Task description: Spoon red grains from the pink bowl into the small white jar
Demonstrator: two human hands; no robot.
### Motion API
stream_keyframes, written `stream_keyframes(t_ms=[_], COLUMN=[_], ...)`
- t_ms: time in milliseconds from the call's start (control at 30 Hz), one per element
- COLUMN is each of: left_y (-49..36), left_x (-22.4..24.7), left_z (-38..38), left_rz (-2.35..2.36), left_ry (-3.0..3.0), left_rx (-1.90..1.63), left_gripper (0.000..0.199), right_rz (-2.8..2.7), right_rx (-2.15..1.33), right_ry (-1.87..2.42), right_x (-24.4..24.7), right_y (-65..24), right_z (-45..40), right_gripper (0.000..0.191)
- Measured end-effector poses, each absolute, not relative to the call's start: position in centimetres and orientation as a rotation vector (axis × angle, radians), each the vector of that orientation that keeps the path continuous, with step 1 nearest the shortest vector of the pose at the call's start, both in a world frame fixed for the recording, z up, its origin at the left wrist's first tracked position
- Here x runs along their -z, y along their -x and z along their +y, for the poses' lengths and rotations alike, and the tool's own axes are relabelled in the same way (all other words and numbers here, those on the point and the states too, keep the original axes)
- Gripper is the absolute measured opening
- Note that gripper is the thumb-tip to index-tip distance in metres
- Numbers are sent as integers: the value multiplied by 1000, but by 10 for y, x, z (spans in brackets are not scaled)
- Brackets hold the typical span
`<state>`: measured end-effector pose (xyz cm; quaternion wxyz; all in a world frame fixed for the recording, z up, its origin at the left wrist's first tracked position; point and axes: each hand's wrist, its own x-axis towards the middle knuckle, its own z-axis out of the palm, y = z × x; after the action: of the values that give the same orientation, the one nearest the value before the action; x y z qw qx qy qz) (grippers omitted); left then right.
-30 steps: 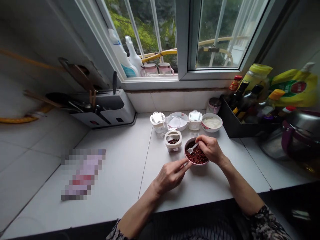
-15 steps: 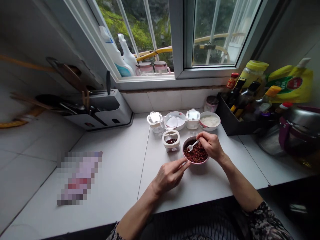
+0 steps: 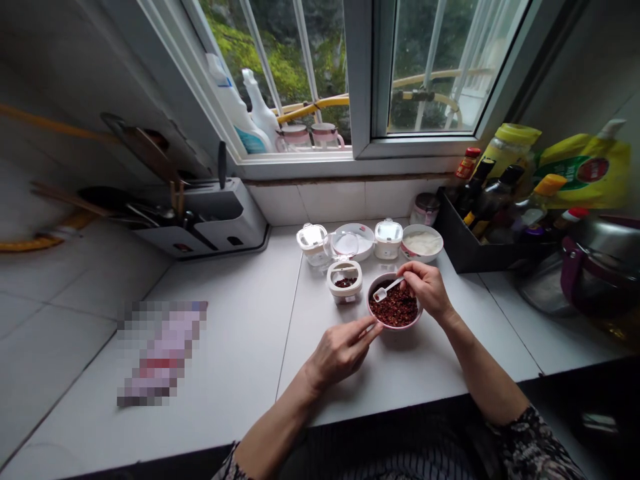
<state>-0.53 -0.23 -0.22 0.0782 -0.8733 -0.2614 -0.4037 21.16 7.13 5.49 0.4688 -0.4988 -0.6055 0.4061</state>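
A small white spoon [image 3: 388, 289] is pinched in my right hand [image 3: 429, 291], its scoop end low over the dark red dried spice, which looks like peppercorns [image 3: 397, 308]. The spice fills a round bowl [image 3: 397, 327] with a pale pink outside. My left hand [image 3: 343, 353] steadies this bowl at its near left side, fingers together against the rim. Just left of the bowl stands a small seasoning jar [image 3: 345, 287] with its clear lid raised, some of the same dark spice inside.
Behind are two more lidded jars, a left one [image 3: 314, 248] and a right one [image 3: 388, 241], and two bowls with white contents, one [image 3: 360, 235] and another [image 3: 423, 244]. A black bottle box [image 3: 480, 257] and a metal pot [image 3: 605, 267] stand right, a utensil holder [image 3: 245, 220] left.
The view has shifted slightly. Both hands, the spoon and the bowl keep almost the same places relative to one another.
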Motion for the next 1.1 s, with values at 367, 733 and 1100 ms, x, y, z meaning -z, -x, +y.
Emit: stream_keyframes(t_ms=[367,733,1100], left_y=[6,5,6], left_x=[6,8,4], left_z=[-2,0,-2], left_rz=[-785,-780,-781], left_ry=[2631,2589,2625], left_rx=[1207,1228,1215], left_gripper=[43,37,38], right_rz=[-1336,-2100,-1861], right_rx=[-1121,-64,-448], right_ry=[1093,734,1176], right_x=[-66,-60,-58], right_y=[-192,-173,-215], right_z=[77,63,67], right_gripper=[25,28,19])
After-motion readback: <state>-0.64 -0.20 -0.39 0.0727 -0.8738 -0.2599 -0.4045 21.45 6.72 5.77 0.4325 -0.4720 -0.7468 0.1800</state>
